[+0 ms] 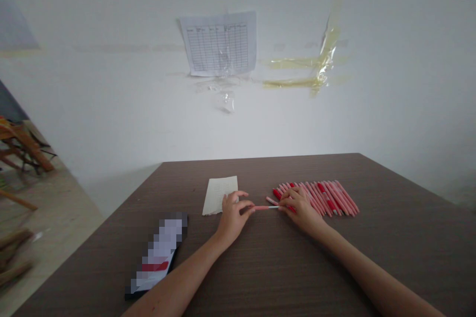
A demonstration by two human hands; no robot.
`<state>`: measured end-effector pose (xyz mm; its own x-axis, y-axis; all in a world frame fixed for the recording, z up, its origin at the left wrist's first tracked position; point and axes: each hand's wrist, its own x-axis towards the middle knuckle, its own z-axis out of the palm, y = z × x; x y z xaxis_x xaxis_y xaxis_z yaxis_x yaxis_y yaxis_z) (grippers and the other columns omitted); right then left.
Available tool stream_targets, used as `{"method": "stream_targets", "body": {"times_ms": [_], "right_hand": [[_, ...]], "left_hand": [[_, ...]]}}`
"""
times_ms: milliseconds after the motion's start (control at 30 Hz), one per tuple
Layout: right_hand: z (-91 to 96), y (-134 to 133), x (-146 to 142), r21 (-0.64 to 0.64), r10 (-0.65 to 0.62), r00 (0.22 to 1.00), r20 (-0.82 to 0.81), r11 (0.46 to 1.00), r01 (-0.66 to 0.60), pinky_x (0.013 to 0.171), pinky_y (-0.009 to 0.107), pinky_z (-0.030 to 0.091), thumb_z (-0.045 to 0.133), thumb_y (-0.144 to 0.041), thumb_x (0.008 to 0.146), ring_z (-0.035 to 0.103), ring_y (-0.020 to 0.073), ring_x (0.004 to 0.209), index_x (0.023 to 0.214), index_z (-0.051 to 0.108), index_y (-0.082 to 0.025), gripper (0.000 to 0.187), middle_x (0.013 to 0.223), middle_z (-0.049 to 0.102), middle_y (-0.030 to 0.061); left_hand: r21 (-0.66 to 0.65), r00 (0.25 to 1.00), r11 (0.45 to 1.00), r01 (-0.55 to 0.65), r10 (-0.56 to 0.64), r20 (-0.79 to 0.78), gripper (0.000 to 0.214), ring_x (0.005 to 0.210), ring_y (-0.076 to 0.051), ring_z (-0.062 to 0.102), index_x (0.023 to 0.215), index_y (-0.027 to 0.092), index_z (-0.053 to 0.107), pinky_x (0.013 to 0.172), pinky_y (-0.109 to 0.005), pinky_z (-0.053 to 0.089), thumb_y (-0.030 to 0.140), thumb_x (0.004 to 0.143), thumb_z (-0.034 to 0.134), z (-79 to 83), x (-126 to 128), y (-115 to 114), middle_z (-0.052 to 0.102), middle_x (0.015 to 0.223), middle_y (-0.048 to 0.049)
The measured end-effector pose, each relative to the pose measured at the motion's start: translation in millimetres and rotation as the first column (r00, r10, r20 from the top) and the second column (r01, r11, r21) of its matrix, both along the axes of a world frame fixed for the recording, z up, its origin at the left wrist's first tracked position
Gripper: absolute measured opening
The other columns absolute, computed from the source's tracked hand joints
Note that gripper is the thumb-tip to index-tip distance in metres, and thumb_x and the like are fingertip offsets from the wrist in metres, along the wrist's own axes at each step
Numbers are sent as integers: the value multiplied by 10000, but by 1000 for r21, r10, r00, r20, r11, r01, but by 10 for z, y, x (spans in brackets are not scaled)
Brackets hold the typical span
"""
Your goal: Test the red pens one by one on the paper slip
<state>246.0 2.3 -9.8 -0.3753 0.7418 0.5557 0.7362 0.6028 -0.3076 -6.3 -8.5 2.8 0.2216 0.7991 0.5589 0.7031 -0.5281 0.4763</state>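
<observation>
Between my two hands a slim pink-and-white pen (265, 207) lies level, just above the table. My left hand (234, 215) pinches its pink end between thumb and fingers, the other fingers lifted. At the white end, my right hand (303, 210) is closed in a pinch, and its fingers hide that tip. Behind and beside the right hand a row of pink pens (344, 198) lies side by side, with a few red ones among them. A pink piece (271, 200) pokes out left of the right fingers. Past the left hand is a sheet of paper (213, 197) with faint writing.
On the left of the brown table (260, 267), a phone-like object (159, 252) with a blurred-out face lies near my left forearm. A white wall (148, 109) stands behind the table, with a printed chart (219, 44) taped to it. Wooden furniture (26, 141) is at far left.
</observation>
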Motion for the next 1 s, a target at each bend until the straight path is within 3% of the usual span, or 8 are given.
{"method": "stream_targets", "body": {"times_ms": [333, 533, 767, 1000], "right_hand": [[67, -51, -5, -7, -52, 997, 59, 999, 52, 962, 476, 364, 579, -378, 890, 510, 260, 1037, 929, 695, -278, 158, 1011, 652, 60], [83, -39, 20, -2, -139, 987, 81, 990, 140, 992, 498, 353, 579, -448, 877, 504, 279, 1063, 1027, 679, -252, 266, 1043, 633, 87], [38, -15, 69, -12, -224, 964, 143, 974, 228, 1063, 575, 252, 650, -378, 829, 486, 307, 1120, 863, 712, -253, 144, 1033, 628, 73], [38, -45, 52, -52, -214, 962, 169, 973, 225, 1045, 607, 243, 684, -351, 792, 458, 327, 1156, 787, 700, -248, 104, 1014, 598, 71]], "left_hand": [[-15, 999, 999, -44, 44, 5, 75, 1080, -233, 555, 843, 292, 741, 1006, -517, 367, 289, 812, 673, -9, -7, 8, 614, 1093, -45], [-23, 985, 985, -172, 172, -1, 88, 1095, -239, 557, 839, 309, 739, 1059, -585, 254, 331, 828, 654, 8, 0, 3, 621, 1099, -30], [6, 968, 968, -249, 249, 8, 83, 1082, -238, 542, 839, 303, 742, 1016, -515, 327, 343, 807, 676, -2, -28, 26, 626, 1065, -32], [15, 962, 962, -274, 274, 17, 77, 1071, -242, 539, 830, 302, 741, 988, -500, 348, 336, 808, 675, -11, -39, 38, 621, 1048, -32]]}}
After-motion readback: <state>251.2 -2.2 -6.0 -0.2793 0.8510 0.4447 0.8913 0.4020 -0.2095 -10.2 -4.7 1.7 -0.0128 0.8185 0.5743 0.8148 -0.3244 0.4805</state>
